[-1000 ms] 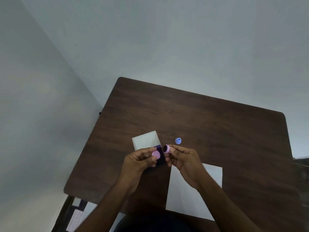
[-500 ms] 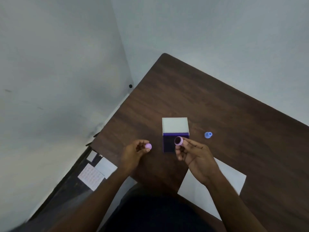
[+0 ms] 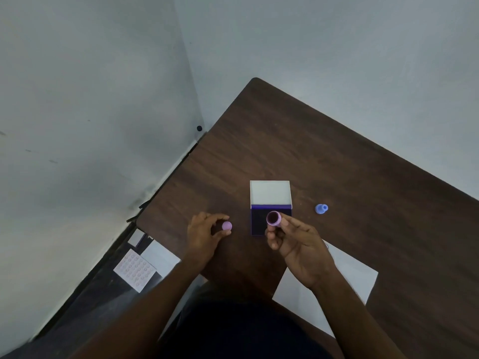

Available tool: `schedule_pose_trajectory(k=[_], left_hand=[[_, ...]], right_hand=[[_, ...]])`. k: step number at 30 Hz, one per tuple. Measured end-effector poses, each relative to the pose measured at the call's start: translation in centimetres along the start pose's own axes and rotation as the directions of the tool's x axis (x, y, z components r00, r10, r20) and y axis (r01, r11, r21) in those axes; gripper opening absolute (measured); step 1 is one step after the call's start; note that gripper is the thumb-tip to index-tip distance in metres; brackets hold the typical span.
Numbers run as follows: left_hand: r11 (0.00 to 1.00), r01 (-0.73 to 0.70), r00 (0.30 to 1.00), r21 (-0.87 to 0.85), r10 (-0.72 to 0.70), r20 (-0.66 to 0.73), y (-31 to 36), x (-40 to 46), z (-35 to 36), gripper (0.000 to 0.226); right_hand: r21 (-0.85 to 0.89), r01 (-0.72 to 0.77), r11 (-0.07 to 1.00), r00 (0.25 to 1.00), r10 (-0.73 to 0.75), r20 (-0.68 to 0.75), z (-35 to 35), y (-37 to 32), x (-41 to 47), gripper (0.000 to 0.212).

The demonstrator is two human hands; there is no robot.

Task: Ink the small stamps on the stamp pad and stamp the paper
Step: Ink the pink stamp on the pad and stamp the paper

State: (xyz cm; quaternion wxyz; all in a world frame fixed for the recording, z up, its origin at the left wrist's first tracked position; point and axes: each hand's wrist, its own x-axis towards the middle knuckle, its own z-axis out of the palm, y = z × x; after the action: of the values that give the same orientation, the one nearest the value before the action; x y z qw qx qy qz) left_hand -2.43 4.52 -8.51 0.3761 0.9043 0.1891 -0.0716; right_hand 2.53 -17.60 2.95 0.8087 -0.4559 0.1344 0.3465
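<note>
The right hand [image 3: 298, 244] pinches a small pink stamp [image 3: 273, 218] between thumb and fingertips, its dark round face tipped up toward the camera rather than down. The stamp hangs directly over the open stamp pad [image 3: 264, 221], whose dark purple ink surface lies on the bench [image 3: 337, 161] with its pale lid [image 3: 270, 192] folded back on the far side. That is the relation the coming move turns on: the ink lies straight below the stamp, so, as I judge it, the hand needs only to roll the face downward and press; no sideways travel seems needed. The left hand [image 3: 204, 233] is well to the left of the pad, fingers curled around a small pink cap [image 3: 227, 226], probably the cover off this stamp, held just above or against the wood; I cannot tell which. The sheet of white paper [image 3: 347, 278] lies on the near right, partly under the right wrist, so the right hand is clearly the nearer one for stamping after inking. I cannot make out any prints on the paper's visible part. A second small stamp, blue [image 3: 321, 208], lies on its own on the bench to the right of the pad, apart from both hands. Off the bench's left edge, some pale sheets [image 3: 137, 268] lie lower down on the floor.
</note>
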Motion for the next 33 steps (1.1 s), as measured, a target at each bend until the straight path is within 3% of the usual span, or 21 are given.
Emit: schedule_pose_trajectory(k=[3, 7, 11, 19, 28, 33], left_hand=[[0.998, -0.062, 0.997, -0.008, 0.061, -0.042, 1.7, -0.2, -0.4, 0.017], [0.948, -0.192, 0.98, -0.255, 0.171, -0.101, 6.8, -1.6, -2.3, 0.015], [0.881, -0.293, 0.955, -0.372, 0.288, -0.07, 12.3, -3.4, -4.8, 0.035], [0.86, -0.413, 0.911, -0.299, 0.39, -0.136, 15.9, -4.8, -5.5, 0.039], [0.814, -0.537, 0.843, -0.221, 0.506, -0.181, 16.6, -4.1, -5.9, 0.042], [0.809, -0.544, 0.839, -0.223, 0.513, -0.182, 16.6, -3.8, -6.0, 0.05]], right_hand=[[0.042, -0.013, 0.999, 0.999, 0.011, 0.042, 0.2, -0.1, -0.3, 0.029], [0.164, -0.044, 0.986, 0.997, 0.032, 0.073, 0.5, -0.1, -0.5, 0.025], [0.345, -0.084, 0.935, 0.99, 0.038, 0.137, 0.8, -0.1, -0.7, 0.029], [0.515, -0.116, 0.849, 0.986, 0.035, 0.164, 0.5, 0.2, -1.1, 0.037], [0.545, -0.089, 0.834, 0.984, -0.01, 0.177, 0.9, -0.4, -1.3, 0.04], [0.586, -0.099, 0.804, 0.982, -0.015, 0.187, 1.1, -0.7, -1.1, 0.039]])
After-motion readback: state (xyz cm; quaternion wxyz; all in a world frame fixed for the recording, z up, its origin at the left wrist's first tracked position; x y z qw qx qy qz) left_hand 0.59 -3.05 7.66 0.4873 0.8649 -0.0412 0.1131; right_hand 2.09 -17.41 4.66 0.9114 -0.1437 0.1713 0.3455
